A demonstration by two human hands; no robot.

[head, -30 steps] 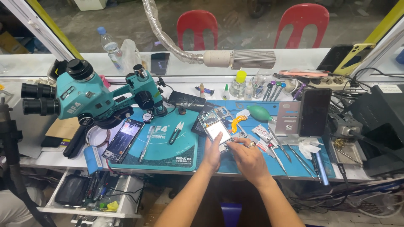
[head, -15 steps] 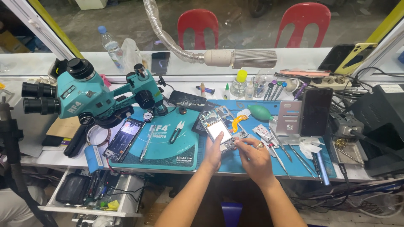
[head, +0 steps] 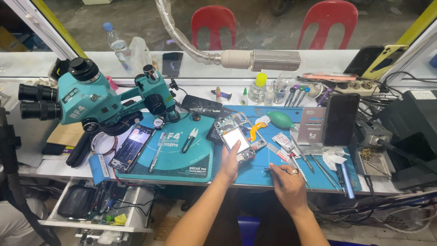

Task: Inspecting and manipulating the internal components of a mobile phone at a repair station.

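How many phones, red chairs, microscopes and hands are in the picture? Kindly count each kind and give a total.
Phones: 5 (opened phone under the left hand, one under the microscope, one on a stand, one on the sill, one at upper right)
Red chairs: 2
Microscopes: 1
Hands: 2, left hand, right hand
Total: 10

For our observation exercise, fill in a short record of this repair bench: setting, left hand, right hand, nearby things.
Setting: blue work mat on a cluttered bench
Left hand: rests on the opened phone
Right hand: on the mat's front edge, fingers pinching a thin tool, too small to identify
Nearby: teal microscope, second phone under it, green air blower, dark phone on a stand
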